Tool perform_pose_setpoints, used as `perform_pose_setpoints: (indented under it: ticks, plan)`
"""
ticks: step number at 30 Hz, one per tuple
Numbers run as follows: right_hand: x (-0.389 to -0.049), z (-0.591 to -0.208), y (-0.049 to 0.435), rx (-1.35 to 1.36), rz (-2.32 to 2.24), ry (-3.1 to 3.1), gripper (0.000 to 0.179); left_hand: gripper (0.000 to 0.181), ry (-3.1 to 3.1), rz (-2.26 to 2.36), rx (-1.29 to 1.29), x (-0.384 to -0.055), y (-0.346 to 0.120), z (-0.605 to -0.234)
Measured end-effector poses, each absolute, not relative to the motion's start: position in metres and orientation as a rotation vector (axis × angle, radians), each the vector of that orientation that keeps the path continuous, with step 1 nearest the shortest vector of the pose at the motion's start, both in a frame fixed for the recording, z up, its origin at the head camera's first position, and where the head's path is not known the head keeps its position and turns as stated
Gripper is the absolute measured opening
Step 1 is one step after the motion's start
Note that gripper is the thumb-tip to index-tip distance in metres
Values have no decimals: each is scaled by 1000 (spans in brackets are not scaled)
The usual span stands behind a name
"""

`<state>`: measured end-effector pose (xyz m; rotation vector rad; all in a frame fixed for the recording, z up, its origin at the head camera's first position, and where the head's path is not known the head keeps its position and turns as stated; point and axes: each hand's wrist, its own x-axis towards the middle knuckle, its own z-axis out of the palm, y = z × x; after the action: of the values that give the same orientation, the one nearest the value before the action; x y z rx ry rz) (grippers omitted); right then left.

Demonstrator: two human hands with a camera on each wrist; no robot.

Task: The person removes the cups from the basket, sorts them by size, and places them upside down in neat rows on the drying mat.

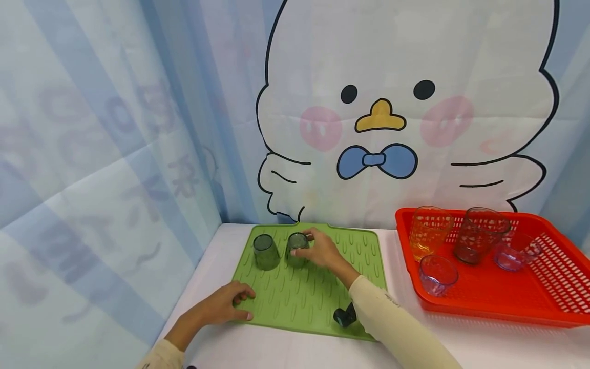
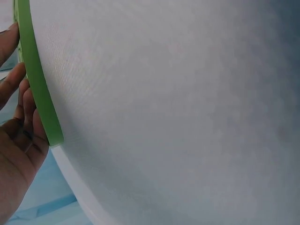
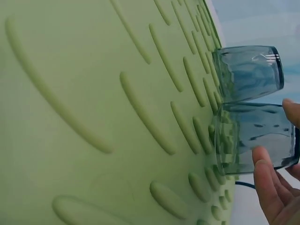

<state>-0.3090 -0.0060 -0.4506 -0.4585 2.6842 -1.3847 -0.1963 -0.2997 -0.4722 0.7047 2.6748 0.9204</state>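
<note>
Two smoky dark glasses stand upside down on a green ridged drying mat (image 1: 295, 302). My right hand (image 1: 320, 251) grips the right-hand glass (image 1: 296, 256) with thumb and fingertips around its sides near the base. In the right wrist view this glass (image 3: 255, 136) has its mouth at the mat, and the right fingers (image 3: 267, 180) lie along its wall. Just left of it stands the other glass (image 1: 266, 253), untouched. At the mat's front left corner rests my left hand (image 1: 226, 303), fingers loosely bent. Left fingertips (image 2: 16, 75) touch the mat's edge in the left wrist view.
A red slotted basket (image 1: 498, 310) stands to the right of the mat. It holds an amber glass (image 1: 426, 236), a tall dark glass (image 1: 479, 236) and two pale purple glasses. A small black device (image 1: 344, 315) sits by the right wrist. Curtains hang behind and at left.
</note>
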Motion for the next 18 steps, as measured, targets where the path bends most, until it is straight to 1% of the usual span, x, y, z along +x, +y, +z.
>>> perform_pose_setpoints:
  ticks: [8,18]
  plan:
    - [-308,-450,-7,-462,-1324,2711,69,44,2677,904,687,-196,-297,-468]
    - [-303,-450,-1,-470,-1254,2685,81,43,2661,910,659,-194,-297,-469]
